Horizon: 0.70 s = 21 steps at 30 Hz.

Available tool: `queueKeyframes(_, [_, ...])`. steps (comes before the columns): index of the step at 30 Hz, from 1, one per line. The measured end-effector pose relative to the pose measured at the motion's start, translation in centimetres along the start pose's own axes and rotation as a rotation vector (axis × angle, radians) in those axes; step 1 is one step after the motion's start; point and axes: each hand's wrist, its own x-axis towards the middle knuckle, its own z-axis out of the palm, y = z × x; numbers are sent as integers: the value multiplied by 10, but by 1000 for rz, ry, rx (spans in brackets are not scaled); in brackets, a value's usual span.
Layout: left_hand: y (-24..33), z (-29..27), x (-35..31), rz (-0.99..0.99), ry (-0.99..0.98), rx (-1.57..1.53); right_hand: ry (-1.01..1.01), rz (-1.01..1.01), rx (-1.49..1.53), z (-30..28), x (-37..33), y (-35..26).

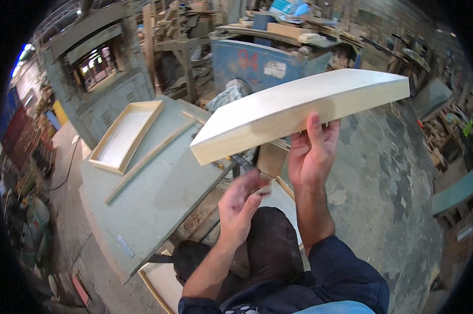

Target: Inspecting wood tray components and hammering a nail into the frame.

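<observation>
My right hand (315, 157) holds up a shallow wooden tray (299, 110), its thumb against the pale side wall and its other fingers behind and under it. The tray is tilted, with its white flat panel facing up. Below the tray's left end is my left hand (239, 206), apart from it. Its fingers are curled and smeared by motion; a small pale thing may be in them, too blurred to name. Just beyond those fingers a dark tool-like part (242, 161) shows at the bench edge.
On the grey-green workbench (158, 204) at left lie another shallow wooden tray (126, 137) and a long wooden strip (147, 162). More trays stand low by my legs, one tray (160, 280) at lower left. A blue metal bin (257, 65) stands ahead, and scrap wood (437, 131) lies at right.
</observation>
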Motion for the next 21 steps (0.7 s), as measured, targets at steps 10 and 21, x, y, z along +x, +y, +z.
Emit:
queueKeyframes(10, [73, -24, 26, 298, 321, -142, 60, 382, 142, 26, -65, 49])
queueKeyframes(21, [86, -40, 19, 352, 345, 34, -32, 530, 251, 37, -70, 62])
